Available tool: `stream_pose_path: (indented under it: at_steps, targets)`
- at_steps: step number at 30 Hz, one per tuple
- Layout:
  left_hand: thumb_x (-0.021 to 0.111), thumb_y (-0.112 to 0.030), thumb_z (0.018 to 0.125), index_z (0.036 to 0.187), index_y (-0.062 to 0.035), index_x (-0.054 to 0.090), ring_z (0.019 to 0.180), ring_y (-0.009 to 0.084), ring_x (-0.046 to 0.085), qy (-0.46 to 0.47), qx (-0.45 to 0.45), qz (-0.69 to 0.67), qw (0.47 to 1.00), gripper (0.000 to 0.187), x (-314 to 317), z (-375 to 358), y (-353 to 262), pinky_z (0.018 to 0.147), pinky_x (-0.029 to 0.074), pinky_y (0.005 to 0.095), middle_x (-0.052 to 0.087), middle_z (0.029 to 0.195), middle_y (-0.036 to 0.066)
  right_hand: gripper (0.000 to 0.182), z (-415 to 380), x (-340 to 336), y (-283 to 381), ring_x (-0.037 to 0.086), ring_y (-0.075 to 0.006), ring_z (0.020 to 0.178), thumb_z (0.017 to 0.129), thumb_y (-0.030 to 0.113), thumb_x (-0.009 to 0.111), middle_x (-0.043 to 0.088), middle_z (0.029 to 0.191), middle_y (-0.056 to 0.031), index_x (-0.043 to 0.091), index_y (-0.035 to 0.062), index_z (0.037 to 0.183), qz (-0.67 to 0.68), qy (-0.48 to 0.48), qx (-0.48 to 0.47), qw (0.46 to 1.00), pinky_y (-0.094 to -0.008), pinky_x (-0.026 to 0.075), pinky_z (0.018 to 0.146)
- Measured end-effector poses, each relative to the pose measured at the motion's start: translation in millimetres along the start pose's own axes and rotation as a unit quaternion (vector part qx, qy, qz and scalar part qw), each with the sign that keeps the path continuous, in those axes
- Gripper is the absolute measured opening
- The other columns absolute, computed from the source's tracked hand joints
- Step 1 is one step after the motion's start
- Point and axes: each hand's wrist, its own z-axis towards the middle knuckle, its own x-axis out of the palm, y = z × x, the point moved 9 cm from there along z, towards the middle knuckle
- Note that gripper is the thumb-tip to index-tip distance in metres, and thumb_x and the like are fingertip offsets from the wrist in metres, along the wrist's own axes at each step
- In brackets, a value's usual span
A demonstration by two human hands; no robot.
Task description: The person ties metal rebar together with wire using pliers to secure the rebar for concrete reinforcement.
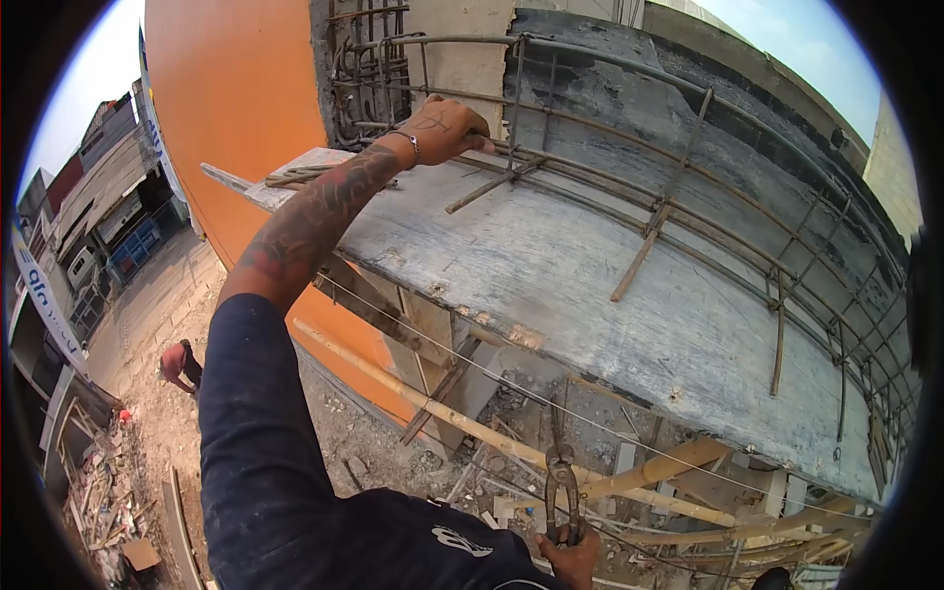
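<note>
Nearest, my right hand (572, 559) is closed round the handles of the pincers (562, 492), below the board's (531, 265) near edge; a bamboo pole (423, 398) crosses behind. My left hand (442, 128), fingers curled, meets the rebar cage (688, 165) by the far edge; its grip is unclear. Projecting bars obstruct the board; my forearm partly hides loose rods (295, 175). Beyond: orange wall (236, 98), stooping person (179, 366).

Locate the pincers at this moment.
In the head view, the pincers are low and a little right of centre, held jaws-up in the person's right hand, below the near edge of the grey board in the picture.
</note>
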Motion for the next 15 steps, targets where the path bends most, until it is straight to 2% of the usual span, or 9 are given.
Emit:
stream_pose_path:
  at_steps: [2,5,7,8,10,12,13,14,15]
  targets:
    - [0.061,-0.036,0.086,0.089,-0.0101,0.07,0.074,0.024,0.061,-0.02,0.016,0.043,0.999,0.028,-2,2,-2,0.079,0.037,0.0392,0.068,0.083,0.006,0.03,-6,0,-6,0.036,-0.0098,0.052,0.064,0.011,0.076,0.042,0.057,0.0026,0.046,0.0079,0.065,-0.016,-0.013,0.004,1.0,-0.0286,0.037,0.049]
    - [0.062,-0.036,0.085,0.088,-0.0091,0.07,0.073,0.0242,0.06,-0.069,0.001,0.023,0.997,0.028,-4,-3,0,0.079,0.038,0.039,0.067,0.082,0.007,0.03,-11,-4,-41,0.038,-0.0103,0.052,0.064,0.013,0.076,0.044,0.058,0.002,0.047,0.0077,0.066,-0.095,-0.072,-0.053,0.991,-0.0292,0.037,0.049]
    - [0.063,-0.036,0.084,0.088,-0.0085,0.07,0.074,0.0247,0.061,-0.099,-0.002,0.042,0.994,0.028,-8,-11,-3,0.077,0.04,0.0385,0.066,0.082,0.008,0.038,-16,-1,-64,0.055,-0.016,0.05,0.063,0.003,0.079,0.054,0.059,-0.0086,0.041,0.0067,0.065,0.132,-0.027,0.061,0.989,-0.0301,0.044,0.047]
    - [0.064,-0.036,0.084,0.088,-0.008,0.07,0.075,0.0252,0.061,-0.133,-0.003,0.067,0.989,0.029,-15,-16,-6,0.076,0.041,0.0379,0.066,0.082,0.01,0.038,-19,0,-64,0.055,-0.016,0.05,0.063,0.003,0.079,0.054,0.059,-0.0086,0.041,0.0067,0.065,0.129,-0.026,0.064,0.989,-0.0301,0.044,0.047]
    - [0.063,-0.031,0.085,0.087,-0.0062,0.069,0.079,0.0265,0.063,-0.132,-0.052,0.0,0.99,0.025,-15,-26,3,0.073,0.046,0.0366,0.065,0.082,0.011,0.037,-18,3,-54,0.057,-0.0162,0.052,0.066,-0.003,0.075,0.053,0.058,-0.01,0.039,0.0068,0.067,0.152,-0.024,0.037,0.987,-0.0298,0.046,0.047]
    - [0.057,-0.024,0.084,0.086,-0.0057,0.069,0.076,0.0312,0.063,-0.188,-0.151,-0.099,0.965,0.023,-23,-46,35,0.069,0.049,0.0405,0.067,0.082,0.013,0.037,-19,6,-50,0.057,-0.0159,0.051,0.066,-0.002,0.075,0.053,0.058,-0.0096,0.039,0.0067,0.067,0.15,-0.033,0.026,0.988,-0.0298,0.046,0.047]
    - [0.053,-0.019,0.082,0.087,-0.0029,0.069,0.078,0.0316,0.065,-0.225,-0.208,-0.167,0.937,0.023,-30,-60,58,0.074,0.05,0.0401,0.067,0.082,0.016,0.037,-19,6,-47,0.056,-0.0155,0.051,0.065,-0.001,0.076,0.053,0.058,-0.0091,0.04,0.0067,0.067,0.152,-0.046,0.017,0.987,-0.0297,0.046,0.046]
    - [0.053,-0.019,0.082,0.087,-0.0029,0.069,0.078,0.0316,0.065,-0.226,-0.211,-0.163,0.937,0.023,-34,-64,80,0.074,0.05,0.0401,0.067,0.082,0.016,0.037,-20,8,-43,0.056,-0.0155,0.051,0.065,-0.001,0.076,0.053,0.058,-0.0091,0.04,0.0067,0.067,0.153,-0.042,0.016,0.987,-0.0297,0.046,0.046]
    - [0.053,-0.024,0.086,0.105,-0.0007,0.06,0.087,0.0312,0.064,-0.197,-0.329,-0.336,0.86,0.031,-15,-74,128,0.079,0.05,0.0405,0.061,0.101,0.021,0.027,-21,6,-28,0.05,-0.015,0.051,0.068,0.007,0.073,0.051,0.058,-0.0049,0.046,0.0064,0.067,0.017,-0.042,-0.026,0.999,-0.0304,0.043,0.048]
